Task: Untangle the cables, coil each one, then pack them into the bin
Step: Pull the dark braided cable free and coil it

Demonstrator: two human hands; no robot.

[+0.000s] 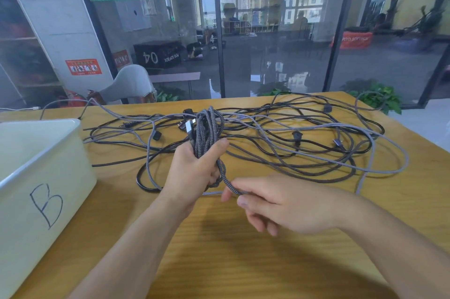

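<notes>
Wooden table [243,262] beside bin [36,177]: left hand [192,172] clenched limp braided coil [207,128]; right hand [280,203] pinched its tail.

A single head-worn view (wide-angle) looks forward and down, close over the wooden table [243,262].

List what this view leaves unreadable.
- Bin contents: head view, near wall hides the floor; left edge cuts it.
- Coil bottom: hidden in left hand.
- Cable end: hidden under right hand.
- Loose cables: count unclear, overlapping.
</notes>
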